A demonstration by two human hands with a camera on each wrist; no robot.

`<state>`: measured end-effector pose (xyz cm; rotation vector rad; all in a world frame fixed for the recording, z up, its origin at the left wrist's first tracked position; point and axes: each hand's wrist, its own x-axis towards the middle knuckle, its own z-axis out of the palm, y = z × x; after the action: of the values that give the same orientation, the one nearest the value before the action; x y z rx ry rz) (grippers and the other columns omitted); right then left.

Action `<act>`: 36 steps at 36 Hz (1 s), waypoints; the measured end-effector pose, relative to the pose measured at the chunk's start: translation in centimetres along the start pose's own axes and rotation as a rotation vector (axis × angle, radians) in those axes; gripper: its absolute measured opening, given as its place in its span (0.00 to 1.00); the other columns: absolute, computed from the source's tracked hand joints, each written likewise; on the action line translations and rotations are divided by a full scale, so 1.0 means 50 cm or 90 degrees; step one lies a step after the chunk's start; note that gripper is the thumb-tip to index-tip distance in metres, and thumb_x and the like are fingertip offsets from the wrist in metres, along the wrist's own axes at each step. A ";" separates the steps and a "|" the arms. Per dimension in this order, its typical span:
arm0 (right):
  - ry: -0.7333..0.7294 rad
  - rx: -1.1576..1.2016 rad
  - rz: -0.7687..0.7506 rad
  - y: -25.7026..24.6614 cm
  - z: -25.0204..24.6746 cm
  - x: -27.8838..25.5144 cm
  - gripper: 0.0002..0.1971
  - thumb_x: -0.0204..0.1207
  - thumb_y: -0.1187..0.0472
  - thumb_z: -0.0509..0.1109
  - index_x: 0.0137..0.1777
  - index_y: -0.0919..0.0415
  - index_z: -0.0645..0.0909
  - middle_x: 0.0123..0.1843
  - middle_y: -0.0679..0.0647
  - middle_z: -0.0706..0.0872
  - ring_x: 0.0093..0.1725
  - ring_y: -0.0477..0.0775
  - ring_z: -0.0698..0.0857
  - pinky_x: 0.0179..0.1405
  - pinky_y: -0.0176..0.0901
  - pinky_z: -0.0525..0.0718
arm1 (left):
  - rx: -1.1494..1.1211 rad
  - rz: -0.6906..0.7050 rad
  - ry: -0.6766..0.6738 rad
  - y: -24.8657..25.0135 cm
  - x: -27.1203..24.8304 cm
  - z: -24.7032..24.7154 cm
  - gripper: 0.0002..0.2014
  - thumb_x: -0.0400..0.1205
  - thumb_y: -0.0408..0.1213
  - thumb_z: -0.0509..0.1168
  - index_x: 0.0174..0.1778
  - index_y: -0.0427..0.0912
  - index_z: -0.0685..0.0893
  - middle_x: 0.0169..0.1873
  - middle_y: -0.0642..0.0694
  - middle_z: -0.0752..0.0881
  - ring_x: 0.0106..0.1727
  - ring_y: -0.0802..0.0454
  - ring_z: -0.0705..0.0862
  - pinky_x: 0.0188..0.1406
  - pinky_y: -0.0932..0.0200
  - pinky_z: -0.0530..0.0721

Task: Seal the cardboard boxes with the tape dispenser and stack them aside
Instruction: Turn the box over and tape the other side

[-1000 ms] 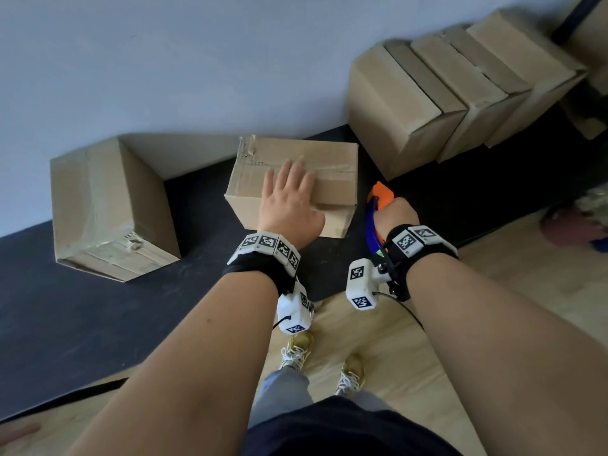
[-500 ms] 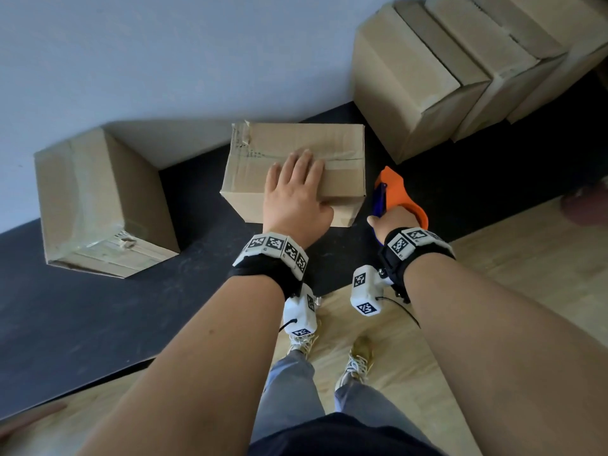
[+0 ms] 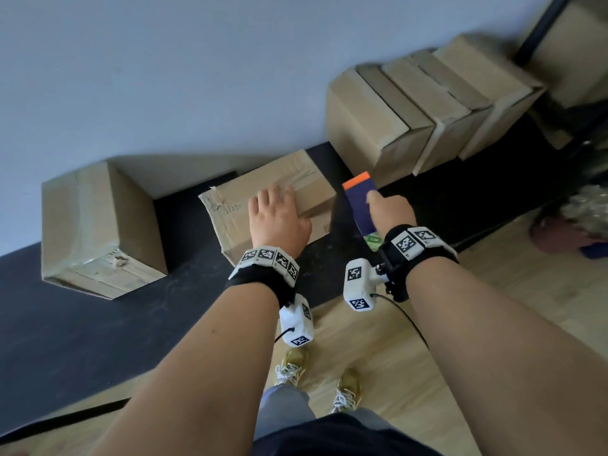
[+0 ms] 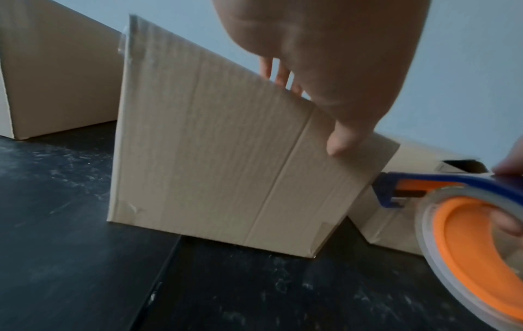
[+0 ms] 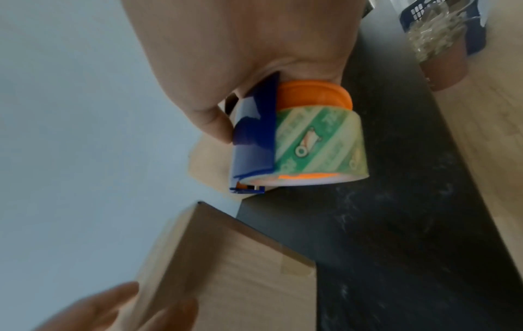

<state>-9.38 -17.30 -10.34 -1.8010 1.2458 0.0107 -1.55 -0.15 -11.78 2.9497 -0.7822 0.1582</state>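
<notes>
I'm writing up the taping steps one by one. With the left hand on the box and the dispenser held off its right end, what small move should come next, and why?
Probably set the tape dispenser down against the right end of the middle box. The right hand grips it just clear of the cardboard, and the left hand already lies on the box top, steadying it.
</notes>
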 end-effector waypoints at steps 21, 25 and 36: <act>-0.124 0.175 -0.196 -0.084 -0.119 -0.098 0.15 0.75 0.47 0.74 0.41 0.60 0.88 0.49 0.64 0.89 0.46 0.59 0.84 0.47 0.48 0.78 | -0.731 -0.300 -0.342 0.037 0.136 -0.176 0.27 0.86 0.57 0.49 0.41 0.39 0.84 0.43 0.45 0.86 0.43 0.46 0.80 0.53 0.51 0.79; -0.138 0.217 -0.163 -0.100 -0.119 -0.104 0.22 0.70 0.46 0.77 0.51 0.67 0.88 0.48 0.61 0.90 0.42 0.56 0.86 0.42 0.44 0.78 | -0.766 -0.301 -0.355 0.023 0.139 -0.180 0.19 0.85 0.54 0.56 0.41 0.46 0.86 0.41 0.51 0.89 0.49 0.48 0.83 0.63 0.50 0.77; -0.160 0.215 -0.166 -0.151 -0.102 -0.117 0.17 0.72 0.47 0.76 0.46 0.62 0.87 0.46 0.58 0.90 0.43 0.56 0.86 0.47 0.46 0.81 | -0.840 -0.334 -0.370 -0.044 0.181 -0.187 0.05 0.77 0.43 0.69 0.40 0.47 0.89 0.41 0.50 0.91 0.50 0.49 0.87 0.64 0.50 0.80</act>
<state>-8.98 -15.93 0.41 -1.5957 0.7772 -0.1115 6.63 -1.65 -1.56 1.7570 0.0055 -0.8973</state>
